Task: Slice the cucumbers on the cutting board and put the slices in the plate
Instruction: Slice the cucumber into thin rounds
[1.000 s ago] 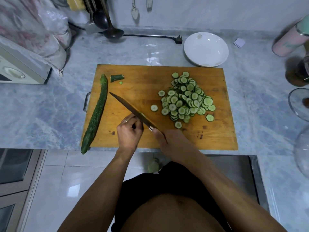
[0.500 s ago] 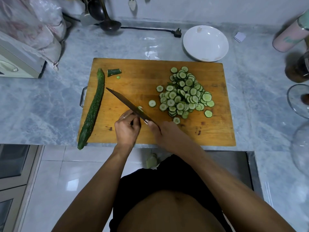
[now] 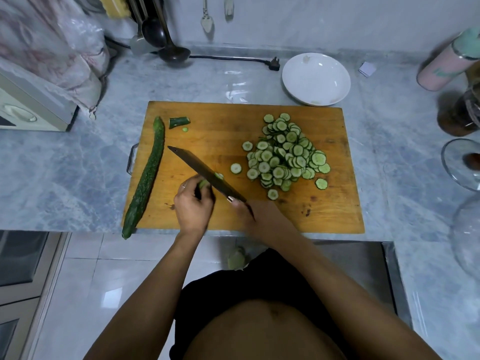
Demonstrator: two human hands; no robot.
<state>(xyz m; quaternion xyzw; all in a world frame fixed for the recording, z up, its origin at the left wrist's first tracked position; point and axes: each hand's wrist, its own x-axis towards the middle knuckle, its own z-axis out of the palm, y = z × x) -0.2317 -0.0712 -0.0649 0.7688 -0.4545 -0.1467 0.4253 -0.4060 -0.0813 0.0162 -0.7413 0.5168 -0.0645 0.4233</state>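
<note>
On the wooden cutting board, my left hand pinches a short cucumber stub with curled fingers. My right hand grips the handle of a dark knife, whose blade slants up-left right beside the stub; one slice clings to the blade. A heap of cucumber slices covers the board's right half. A whole cucumber lies along the left edge, its tip hanging over the front. A cut end piece sits at the board's top left. The white plate stands behind the board and holds no slices.
A black cable with plug runs along the counter behind the board. Ladles hang at the back left beside a covered appliance. A pink bottle, a dark jar and a glass lid stand at the right.
My left hand has slid a little away from me along the board, and a bit of green stub now shows at its fingertips. A slice clings to the blade.
</note>
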